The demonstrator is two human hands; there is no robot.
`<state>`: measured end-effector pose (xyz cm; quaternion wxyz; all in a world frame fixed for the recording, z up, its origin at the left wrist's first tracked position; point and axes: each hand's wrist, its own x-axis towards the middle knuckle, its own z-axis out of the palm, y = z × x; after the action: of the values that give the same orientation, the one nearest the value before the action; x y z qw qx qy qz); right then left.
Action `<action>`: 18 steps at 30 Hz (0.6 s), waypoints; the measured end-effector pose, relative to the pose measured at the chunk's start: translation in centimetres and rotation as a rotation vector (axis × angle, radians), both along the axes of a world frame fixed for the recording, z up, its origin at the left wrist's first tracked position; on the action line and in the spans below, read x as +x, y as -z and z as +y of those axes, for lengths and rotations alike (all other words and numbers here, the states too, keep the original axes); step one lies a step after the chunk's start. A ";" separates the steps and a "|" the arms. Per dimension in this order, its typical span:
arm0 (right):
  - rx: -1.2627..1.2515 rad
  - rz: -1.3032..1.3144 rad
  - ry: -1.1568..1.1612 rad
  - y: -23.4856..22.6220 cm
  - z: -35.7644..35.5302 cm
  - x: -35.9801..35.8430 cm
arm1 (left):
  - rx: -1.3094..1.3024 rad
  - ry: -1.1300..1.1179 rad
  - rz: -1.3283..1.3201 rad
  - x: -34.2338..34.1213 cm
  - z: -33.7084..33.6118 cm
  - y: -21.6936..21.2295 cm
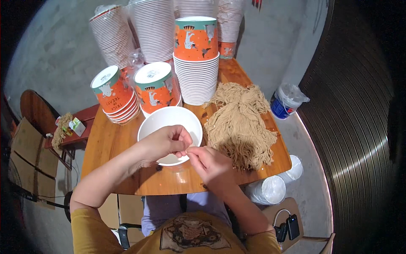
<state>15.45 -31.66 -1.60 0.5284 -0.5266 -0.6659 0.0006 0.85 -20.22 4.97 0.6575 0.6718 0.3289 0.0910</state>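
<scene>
Both of my hands meet over the near right side of a white round bowl (154, 122) on the wooden table. My left hand (169, 142) is closed in a pinch, with its thumb and fingertips bent together. Against it, the fingertips of my right hand (209, 163) pinch as well. Between them is something small and pale, too tiny to make out. A large bundle of tan yarn strands (239, 120) lies just right of the bowl, beyond my right hand. My hands hide part of the bowl's inside.
Upside-down orange printed paper buckets (154, 91) stand in stacks behind the bowl, with tall wrapped white stacks (152, 31) farther back. A blue-and-white pail (285, 101) and plastic-covered white tubs (270, 190) stand right of the table (110, 163). A reddish bench (82, 122) is at left.
</scene>
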 end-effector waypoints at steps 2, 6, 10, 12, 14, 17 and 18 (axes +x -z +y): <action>0.039 -0.042 0.022 0.1 0.0 0.2 | 0.015 -0.024 -0.057 0.0 0.1 0.5; 0.046 -0.243 0.072 0.0 -0.2 0.0 | 0.001 -0.050 -0.036 0.2 -0.5 -0.2; 0.092 -0.421 0.170 -0.4 -0.3 -0.3 | 0.061 -0.038 0.025 0.6 -0.8 -0.4; 0.079 -0.437 0.158 -1.0 -0.4 -0.3 | 0.091 -0.032 0.033 0.4 -0.8 -0.7; 0.065 -0.454 0.149 -1.2 -0.4 -0.3 | 0.129 0.033 0.056 0.2 -0.5 -1.1; 0.058 -0.470 0.117 -1.1 -0.4 -0.1 | 0.168 0.044 0.052 0.2 -0.6 -0.9; 0.053 -0.438 0.099 -0.9 -0.3 0.1 | 0.169 0.044 0.052 0.1 -0.5 -0.8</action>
<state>15.57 -31.93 -0.68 0.3844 -0.5323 -0.7377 -0.1572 1.00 -20.68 5.78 0.5916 0.7339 0.3223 0.0866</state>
